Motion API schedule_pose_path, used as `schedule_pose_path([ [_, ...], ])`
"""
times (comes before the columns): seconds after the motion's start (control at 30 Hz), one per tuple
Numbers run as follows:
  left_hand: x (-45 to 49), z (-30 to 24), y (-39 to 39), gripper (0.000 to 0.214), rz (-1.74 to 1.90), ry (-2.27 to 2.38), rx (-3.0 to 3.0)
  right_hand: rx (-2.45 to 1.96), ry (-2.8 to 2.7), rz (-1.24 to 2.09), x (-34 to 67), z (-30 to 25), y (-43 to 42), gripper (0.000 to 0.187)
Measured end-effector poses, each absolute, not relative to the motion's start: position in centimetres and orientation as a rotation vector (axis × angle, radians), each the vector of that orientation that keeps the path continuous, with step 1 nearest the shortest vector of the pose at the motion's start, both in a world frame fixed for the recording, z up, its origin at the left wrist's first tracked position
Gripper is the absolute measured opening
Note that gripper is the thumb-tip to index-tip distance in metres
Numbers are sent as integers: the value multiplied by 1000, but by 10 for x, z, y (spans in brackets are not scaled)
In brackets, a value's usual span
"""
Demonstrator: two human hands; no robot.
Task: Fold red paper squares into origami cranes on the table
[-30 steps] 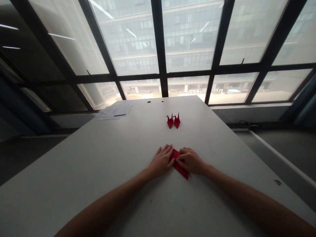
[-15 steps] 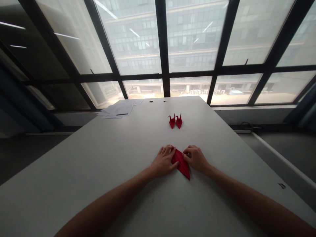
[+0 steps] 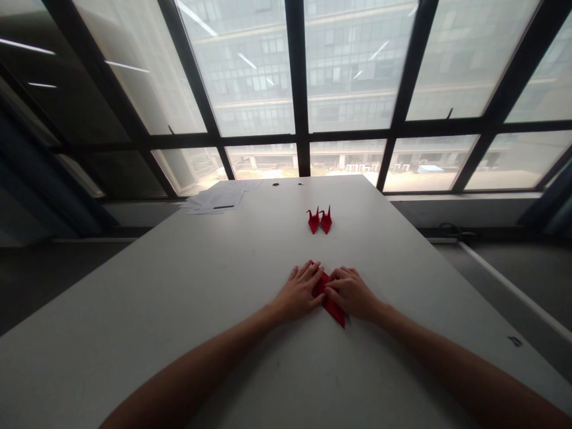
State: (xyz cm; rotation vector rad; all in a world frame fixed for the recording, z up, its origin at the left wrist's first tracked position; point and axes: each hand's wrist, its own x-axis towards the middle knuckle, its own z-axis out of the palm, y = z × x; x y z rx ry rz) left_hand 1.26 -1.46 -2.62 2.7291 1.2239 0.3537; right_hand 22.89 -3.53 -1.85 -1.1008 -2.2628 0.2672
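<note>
A folded piece of red paper (image 3: 334,311) lies flat on the white table (image 3: 179,298) between my hands. My left hand (image 3: 300,292) rests on its left side with fingers stretched flat over the paper. My right hand (image 3: 353,292) covers the right side, its fingers curled and pressing on the paper's upper part. Only the lower pointed end and a strip in the middle of the paper show. Two finished red paper cranes (image 3: 320,220) stand side by side farther back on the table.
A loose stack of white sheets (image 3: 217,198) lies at the table's far left corner. Two small dark holes (image 3: 287,183) sit near the far edge. Large dark-framed windows (image 3: 299,89) stand behind the table. The floor drops away on both sides.
My right hand has moved left, back onto the red paper, covering more of it. The left hand's fingers have spread flatter over the paper's top.
</note>
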Motion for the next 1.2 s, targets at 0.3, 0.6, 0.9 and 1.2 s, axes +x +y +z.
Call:
schedule_pose_path([
  [0.3,13,-23,-16,65,265,1194,2741,-1051,-2335,233,225,-10,-43,20],
  [0.6,1,-24,1,76,210,1233,2719,-1018,-2471,300,220,-12,-56,40],
  [0.9,-1,-25,10,56,394,1471,2665,-1085,-2546,287,219,0,-60,42],
  [1.2,4,-19,-8,53,196,1101,2734,-1113,-2261,326,225,-14,-45,43],
])
